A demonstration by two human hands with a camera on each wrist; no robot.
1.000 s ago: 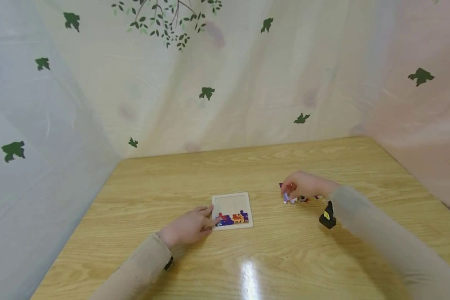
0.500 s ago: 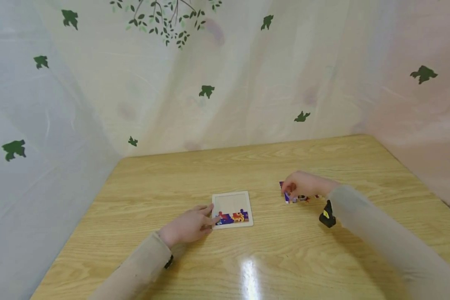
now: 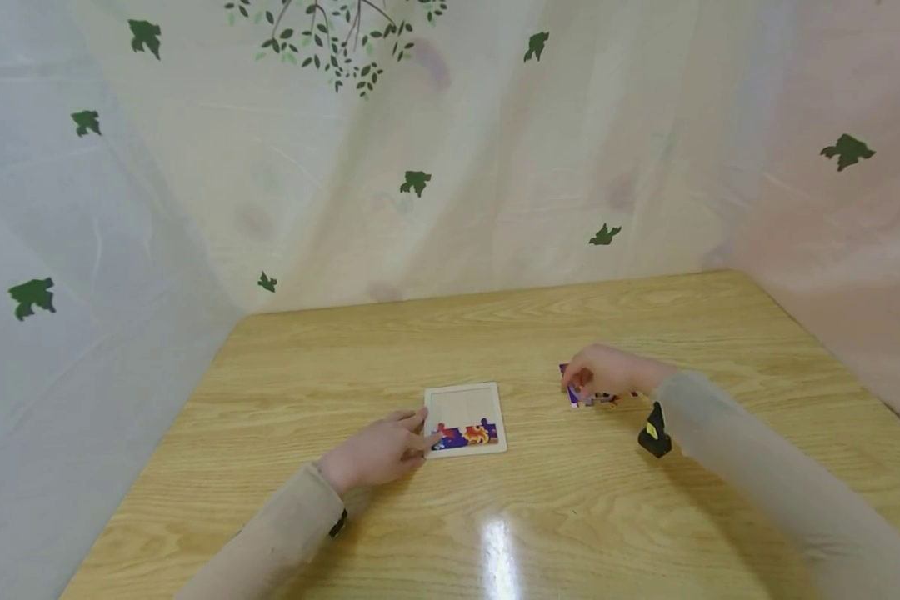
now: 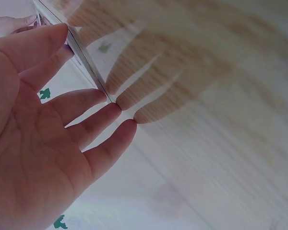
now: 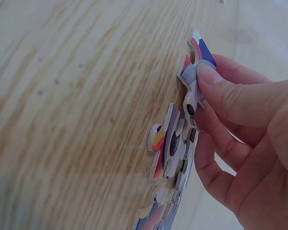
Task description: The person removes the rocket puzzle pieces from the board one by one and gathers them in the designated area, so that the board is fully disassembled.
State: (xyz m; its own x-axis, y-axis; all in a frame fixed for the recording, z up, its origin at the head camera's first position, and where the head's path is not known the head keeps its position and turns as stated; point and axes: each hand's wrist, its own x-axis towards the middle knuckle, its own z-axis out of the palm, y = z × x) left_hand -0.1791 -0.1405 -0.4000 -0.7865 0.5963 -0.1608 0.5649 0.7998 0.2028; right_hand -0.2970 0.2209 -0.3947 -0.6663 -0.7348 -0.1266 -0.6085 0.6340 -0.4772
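Observation:
A shallow square puzzle tray [image 3: 461,402] with a pale rim lies in the middle of the table. Along its near side runs a strip of joined jigsaw pieces [image 3: 471,437], purple, red and yellow. My left hand [image 3: 378,451] rests at the tray's left edge with fingers extended, one reaching over the rim onto the strip. In the left wrist view, its fingertips [image 4: 116,106] are at the tray's edge and the tabletop. Further right, my right hand [image 3: 607,369] pinches a jigsaw piece [image 5: 191,90] between thumb and fingers. That piece overlaps others in the right wrist view.
Several loose jigsaw pieces [image 5: 170,143] lie in a cluster beneath and beside my right hand. The wooden table [image 3: 330,350] meets a pale curtain [image 3: 487,225] with green bird shapes at its far edge. More curtain hangs on the left and right.
The pinched piece has turned slightly in my right fingers, its lavender part showing less than a second ago. My left hand and the tray have stayed in place.

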